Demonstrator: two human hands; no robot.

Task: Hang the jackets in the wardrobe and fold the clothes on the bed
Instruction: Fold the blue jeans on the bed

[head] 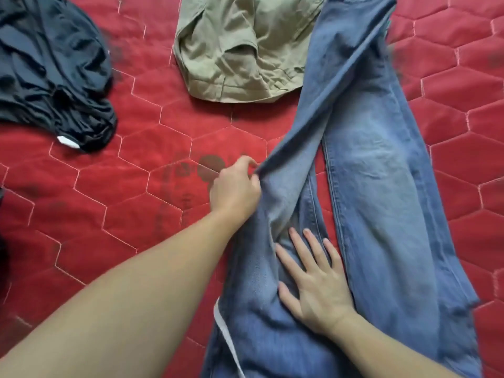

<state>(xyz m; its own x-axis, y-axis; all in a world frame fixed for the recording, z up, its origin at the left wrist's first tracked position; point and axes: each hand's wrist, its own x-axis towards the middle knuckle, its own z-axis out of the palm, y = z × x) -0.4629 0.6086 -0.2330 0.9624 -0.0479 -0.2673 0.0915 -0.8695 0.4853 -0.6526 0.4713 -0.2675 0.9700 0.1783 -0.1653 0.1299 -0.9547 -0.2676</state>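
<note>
A pair of blue jeans (376, 186) lies lengthwise on the red quilted bed (136, 186), legs running away from me. My left hand (234, 186) pinches the left edge of one jean leg, which is lifted and crosses diagonally over the other leg. My right hand (313, 279) lies flat with spread fingers, pressing on the upper part of the jeans near me.
A crumpled khaki garment (240, 50) lies at the far middle of the bed, its right side under the jeans. A crumpled dark navy garment (51, 69) with a white label sits at the far left. Bare red quilt shows between them.
</note>
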